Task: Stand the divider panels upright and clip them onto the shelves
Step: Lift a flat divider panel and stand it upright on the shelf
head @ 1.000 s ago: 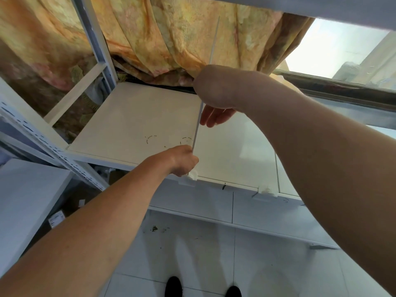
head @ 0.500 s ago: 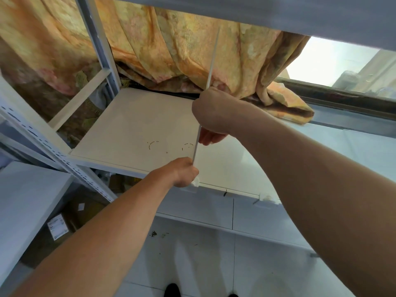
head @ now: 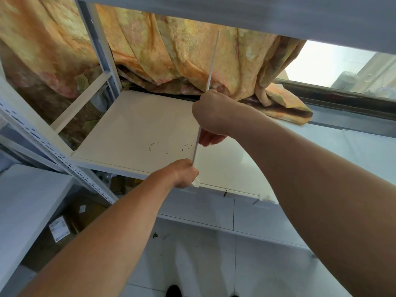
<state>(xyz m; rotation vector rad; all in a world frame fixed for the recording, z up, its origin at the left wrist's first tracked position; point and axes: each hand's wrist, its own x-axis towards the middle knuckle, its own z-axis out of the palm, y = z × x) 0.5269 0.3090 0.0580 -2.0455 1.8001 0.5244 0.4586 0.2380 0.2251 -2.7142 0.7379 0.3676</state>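
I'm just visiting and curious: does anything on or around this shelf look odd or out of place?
Yes. The orange curtain is bunched up, its end slumped on the ledge behind the shelf. The shelf shows faint curved scuff marks, and bits of debris lie on the floor below.

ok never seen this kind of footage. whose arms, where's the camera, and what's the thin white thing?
No machine here: a person works with bare hands, and the one camera sits on their head, looking forward and down, so both forearms reach in from the bottom. The thin white line is a divider panel seen edge-on, standing upright on a white shelf of a metal rack. The right hand grips the panel partway up. The left hand is closed at the panel's lower end, by a small white clip on the shelf's front edge. The shelf surface shows only a few faint marks. An orange curtain hangs behind the rack, with a window to the right.
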